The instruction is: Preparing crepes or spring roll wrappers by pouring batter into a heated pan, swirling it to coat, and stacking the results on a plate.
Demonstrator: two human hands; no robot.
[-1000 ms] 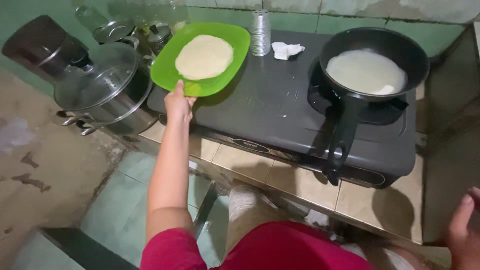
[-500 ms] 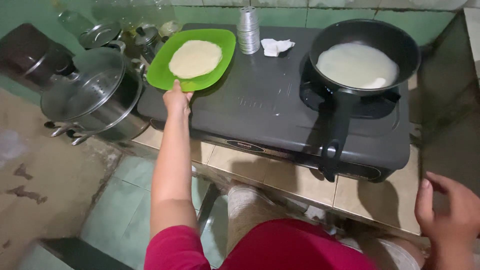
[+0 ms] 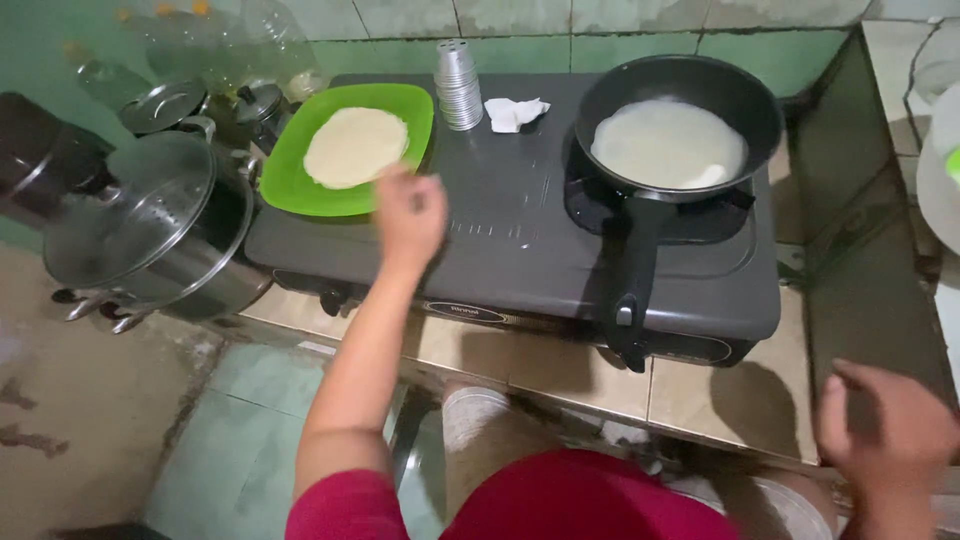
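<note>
Now the left hand has let go of the green plate and hovers blurred over the stove, just beside the plate's near rim, fingers loosely curled and holding nothing. 1 flat round of dough lies on the plate at the stove's left. The right hand hangs empty, fingers spread, below the stove's right corner; the pan with batter sits on the right burner.

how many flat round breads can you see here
2. One cooked flatbread lies on the green plate at the stove's left; one pale round is in the black pan on the right burner. None seem hidden.
</note>
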